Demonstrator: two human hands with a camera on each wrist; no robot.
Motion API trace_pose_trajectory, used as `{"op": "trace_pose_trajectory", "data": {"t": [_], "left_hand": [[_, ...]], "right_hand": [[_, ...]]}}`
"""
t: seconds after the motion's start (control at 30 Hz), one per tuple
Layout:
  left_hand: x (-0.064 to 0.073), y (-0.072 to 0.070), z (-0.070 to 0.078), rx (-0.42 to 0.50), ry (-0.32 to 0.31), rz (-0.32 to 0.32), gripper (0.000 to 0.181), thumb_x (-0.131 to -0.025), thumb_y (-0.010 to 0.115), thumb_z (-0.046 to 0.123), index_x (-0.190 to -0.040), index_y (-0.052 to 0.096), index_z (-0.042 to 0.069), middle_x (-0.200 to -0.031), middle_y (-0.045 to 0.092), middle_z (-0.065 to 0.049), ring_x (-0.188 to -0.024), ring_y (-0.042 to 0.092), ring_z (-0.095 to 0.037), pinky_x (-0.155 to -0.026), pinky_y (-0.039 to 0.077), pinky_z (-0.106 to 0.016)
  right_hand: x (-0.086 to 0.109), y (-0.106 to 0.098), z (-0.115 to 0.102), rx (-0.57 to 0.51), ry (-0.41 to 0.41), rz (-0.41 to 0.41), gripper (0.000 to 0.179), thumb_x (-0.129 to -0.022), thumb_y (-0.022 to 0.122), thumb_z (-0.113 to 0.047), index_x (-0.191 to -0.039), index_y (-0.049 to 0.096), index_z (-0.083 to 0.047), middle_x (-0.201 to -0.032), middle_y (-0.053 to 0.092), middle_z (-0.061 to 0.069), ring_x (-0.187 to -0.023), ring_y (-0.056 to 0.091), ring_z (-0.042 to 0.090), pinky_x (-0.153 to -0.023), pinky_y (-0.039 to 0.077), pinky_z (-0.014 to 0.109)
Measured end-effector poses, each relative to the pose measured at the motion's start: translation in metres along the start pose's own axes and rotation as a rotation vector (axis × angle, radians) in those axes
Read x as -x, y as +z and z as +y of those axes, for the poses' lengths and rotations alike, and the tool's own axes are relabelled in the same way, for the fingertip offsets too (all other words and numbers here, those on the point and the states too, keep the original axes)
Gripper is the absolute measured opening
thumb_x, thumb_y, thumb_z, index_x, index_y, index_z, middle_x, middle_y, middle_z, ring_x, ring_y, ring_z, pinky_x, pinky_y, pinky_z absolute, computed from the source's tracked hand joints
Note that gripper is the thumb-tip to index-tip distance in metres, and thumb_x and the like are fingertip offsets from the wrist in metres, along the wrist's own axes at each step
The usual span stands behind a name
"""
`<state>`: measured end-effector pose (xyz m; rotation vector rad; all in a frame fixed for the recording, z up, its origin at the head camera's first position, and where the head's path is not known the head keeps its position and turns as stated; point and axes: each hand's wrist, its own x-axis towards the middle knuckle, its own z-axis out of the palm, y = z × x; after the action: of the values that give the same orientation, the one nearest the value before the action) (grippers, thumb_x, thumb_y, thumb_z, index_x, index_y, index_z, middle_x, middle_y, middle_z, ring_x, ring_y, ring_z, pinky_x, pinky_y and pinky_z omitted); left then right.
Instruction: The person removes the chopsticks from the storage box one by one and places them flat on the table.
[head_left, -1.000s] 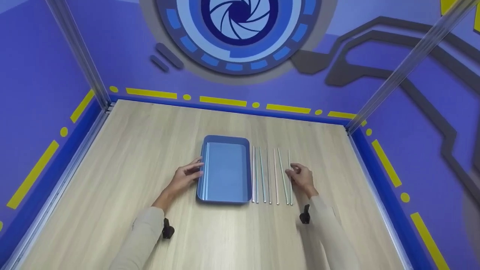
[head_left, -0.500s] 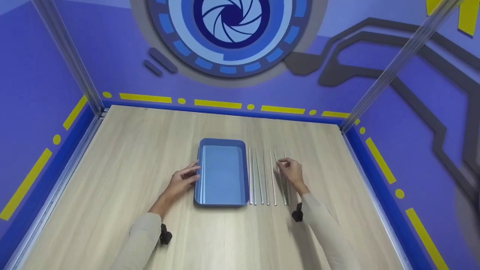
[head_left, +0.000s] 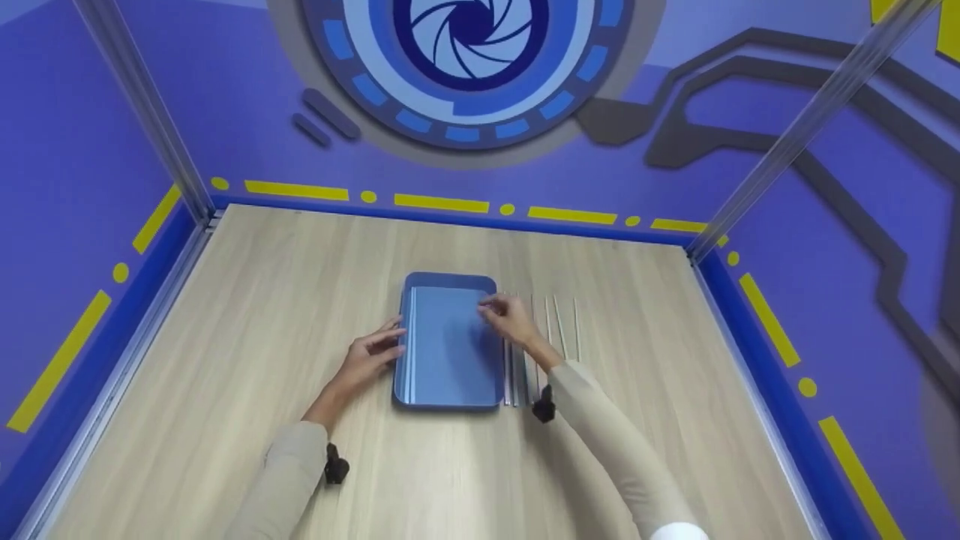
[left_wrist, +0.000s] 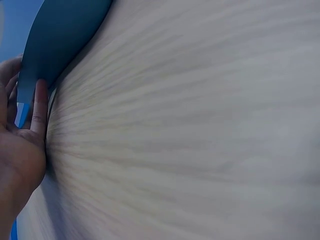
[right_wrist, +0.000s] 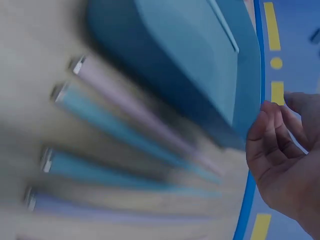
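The blue rectangular tray (head_left: 448,279) lies on the table. Pale lines run along its left inner side; I cannot tell whether they are sticks or part of it. My left hand (head_left: 366,358) touches the tray's left wall, fingers mostly straight. Above the tray's right rim is my right hand (head_left: 514,322), fingers loosely bent, with nothing visible in them in the right wrist view. Several thin metallic chopsticks (head_left: 577,326) lie lengthwise to the right of the tray, partly hidden by the right forearm. Close up, a lilac chopstick (right_wrist: 125,105) and a turquoise chopstick (right_wrist: 110,122) show silver ends.
A light wood tabletop (head_left: 315,255) extends around the tray. Blue-purple panels (head_left: 247,135) with yellow marks wall it in at the back and both sides. Metal posts (head_left: 795,135) stand at the back corners. A small black device (head_left: 544,405) is at the right wrist.
My right hand has moved left from the rightmost chopsticks to the tray's right rim. The chopsticks look unmoved where visible. My left hand stays at the tray's left wall.
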<state>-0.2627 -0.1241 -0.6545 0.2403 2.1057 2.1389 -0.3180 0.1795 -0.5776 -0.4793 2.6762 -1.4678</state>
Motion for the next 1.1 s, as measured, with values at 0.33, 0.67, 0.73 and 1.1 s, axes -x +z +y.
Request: {"op": "trace_pose_trajectory", "data": {"t": [0.33,0.67,0.73,1.1], "left_hand": [[-0.001,-0.001,0.003,-0.005,-0.035,-0.021,0.052,-0.096,0.07,0.008,-0.145,0.054,-0.001,-0.166,0.036,-0.008,-0.155,0.032,-0.03,-0.119,0.04,-0.025],[0.001,-0.002,0.003,0.108,-0.109,0.001,0.064,-0.094,0.072,0.004,-0.151,0.044,-0.004,-0.146,0.053,-0.03,-0.113,0.067,-0.018,-0.093,0.06,-0.022],[0.002,-0.003,0.002,0.087,-0.106,-0.005,0.061,-0.094,0.072,0.006,-0.148,0.047,-0.006,-0.132,0.062,-0.031,-0.104,0.069,-0.012,-0.091,0.061,-0.022],[0.003,-0.005,-0.001,0.035,-0.099,-0.011,0.055,-0.096,0.071,0.008,-0.145,0.051,-0.007,-0.127,0.065,-0.032,-0.098,0.068,-0.007,-0.088,0.061,-0.022]], "right_hand": [[-0.026,0.054,-0.008,-0.085,0.187,-0.148,0.031,-0.098,0.065,-0.006,-0.125,0.066,0.009,-0.107,0.074,0.026,-0.095,0.074,0.037,-0.083,0.066,0.039],[-0.027,0.081,-0.008,-0.159,0.248,-0.148,0.031,-0.098,0.066,-0.01,-0.127,0.067,0.002,-0.11,0.073,0.018,-0.092,0.072,0.019,-0.084,0.065,0.031],[-0.028,0.084,-0.007,-0.187,0.256,-0.148,0.031,-0.098,0.066,-0.008,-0.128,0.067,0.001,-0.112,0.074,0.019,-0.095,0.074,0.024,-0.086,0.065,0.034],[-0.035,0.108,-0.014,-0.083,0.22,-0.115,0.033,-0.09,0.077,-0.01,-0.116,0.07,0.007,-0.093,0.075,0.017,-0.069,0.06,0.006,-0.062,0.052,0.015]]}}
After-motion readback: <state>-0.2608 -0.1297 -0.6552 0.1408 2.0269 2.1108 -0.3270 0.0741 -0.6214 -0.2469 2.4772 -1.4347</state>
